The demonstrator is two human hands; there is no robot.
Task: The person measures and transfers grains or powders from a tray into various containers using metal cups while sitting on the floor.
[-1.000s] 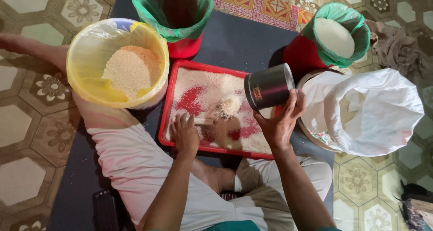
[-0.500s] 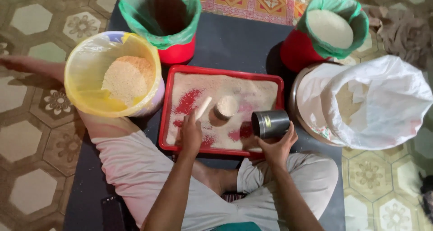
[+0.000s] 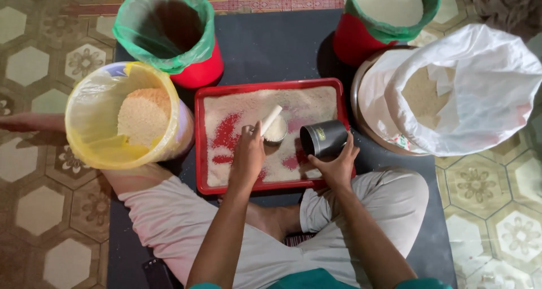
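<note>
I sit cross-legged before a red tray [image 3: 199, 148] covered with pale grain. My left hand [image 3: 249, 155] grips a small scoop [image 3: 273, 125] with a white handle, its bowl full of grain and resting on the tray. My right hand [image 3: 336, 166] holds a dark metal can [image 3: 323, 139] tipped on its side over the tray's right part, its mouth facing left toward the scoop.
A yellow-lined bucket [image 3: 90, 125] with grain stands at the left. A red bucket with an empty green liner [image 3: 164, 29] is behind it. Another green-lined red bucket [image 3: 389, 9] of white grain stands at the back right. A white sack [image 3: 480, 91] of grain sits in a basin at the right.
My right hand has lowered the can from above the tray's right edge to the tray and tipped it sideways. My left hand has taken up the scoop.
</note>
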